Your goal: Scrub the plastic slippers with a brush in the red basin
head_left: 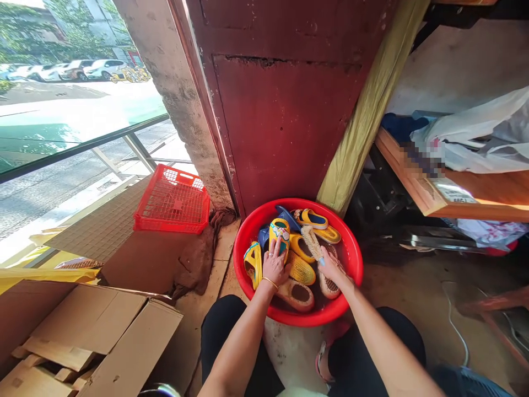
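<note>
A yellow slipper (278, 227) with teal lining and a cartoon decoration is held by my left hand (276, 266), its fingers laid over the near part. A ring and a bracelet are on that hand. My right hand (330, 264) is closed around the handle of a scrubbing brush (311, 242) with pale bristles, just right of the slipper. Both hands are over a round red basin (298, 318). Several other slippers lie in the basin's water, among them a yellow sole (301, 269), a tan slipper (296, 295) and a blue slipper (288, 217).
Behind the basin stands a dark red door (285, 121). A red plastic crate (173, 201) sits to the left on cardboard, near an open cardboard box (111, 325) with wooden pieces. At right is a wooden table (446, 207) bearing plastic bags (479, 138).
</note>
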`<action>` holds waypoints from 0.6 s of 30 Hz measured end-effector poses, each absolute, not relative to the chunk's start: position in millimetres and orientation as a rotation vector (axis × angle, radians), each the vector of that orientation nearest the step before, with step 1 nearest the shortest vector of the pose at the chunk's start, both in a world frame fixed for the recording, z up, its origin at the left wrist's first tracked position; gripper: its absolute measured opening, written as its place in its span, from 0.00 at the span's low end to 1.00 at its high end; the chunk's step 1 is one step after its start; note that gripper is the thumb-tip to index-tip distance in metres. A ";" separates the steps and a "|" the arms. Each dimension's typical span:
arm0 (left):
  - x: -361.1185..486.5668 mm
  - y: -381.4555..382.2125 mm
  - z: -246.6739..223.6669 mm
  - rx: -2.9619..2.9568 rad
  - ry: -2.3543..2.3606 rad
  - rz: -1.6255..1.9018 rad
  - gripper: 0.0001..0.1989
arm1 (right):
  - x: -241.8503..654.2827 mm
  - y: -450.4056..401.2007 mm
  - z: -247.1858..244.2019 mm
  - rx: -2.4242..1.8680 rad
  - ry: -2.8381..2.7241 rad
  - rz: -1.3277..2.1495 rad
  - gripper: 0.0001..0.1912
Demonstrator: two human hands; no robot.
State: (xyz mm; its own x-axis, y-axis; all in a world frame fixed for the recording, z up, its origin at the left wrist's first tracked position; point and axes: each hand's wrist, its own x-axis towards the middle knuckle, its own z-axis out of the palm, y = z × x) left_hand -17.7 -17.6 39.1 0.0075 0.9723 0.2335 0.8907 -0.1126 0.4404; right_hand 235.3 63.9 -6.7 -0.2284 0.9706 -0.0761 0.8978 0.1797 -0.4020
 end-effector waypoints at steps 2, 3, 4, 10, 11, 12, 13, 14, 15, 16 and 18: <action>-18.4 -15.4 36.3 2.044 2.032 0.643 0.23 | 237.0 67.8 -7.5 -1.887 -2.232 0.511 0.44; -19.2 -14.4 35.2 2.020 2.050 0.627 0.22 | 238.5 69.2 -7.3 -1.917 -2.214 0.497 0.43; -20.0 -13.6 34.1 2.005 2.056 0.617 0.21 | 240.2 70.1 -6.8 -1.948 -2.196 0.485 0.42; -24.6 -11.0 24.4 1.959 2.075 0.552 0.14 | 240.4 68.4 -5.1 -2.102 -2.141 0.489 0.53; -26.1 -10.5 21.8 1.942 2.084 0.562 0.13 | 238.3 67.3 -4.3 -2.157 -2.111 0.491 0.55; -27.9 -10.0 19.0 1.923 2.097 0.579 0.13 | 236.3 66.1 -3.1 -2.214 -2.075 0.495 0.56; -29.8 -9.6 16.0 1.903 2.112 0.601 0.14 | 234.8 65.0 -1.4 -2.265 -2.041 0.498 0.56; -31.7 -9.3 13.1 1.885 2.129 0.623 0.14 | 233.9 64.1 0.8 -2.309 -2.007 0.500 0.57; -33.3 -9.3 10.4 1.871 2.144 0.639 0.14 | 233.9 63.4 3.3 -2.341 -1.977 0.509 0.57; -34.6 -9.5 8.0 1.862 2.156 0.647 0.14 | 234.6 62.9 5.9 -2.358 -1.948 0.543 0.58; -35.9 -10.2 4.5 1.861 2.167 0.640 0.15 | 237.9 62.6 11.2 -2.366 -1.881 0.674 0.59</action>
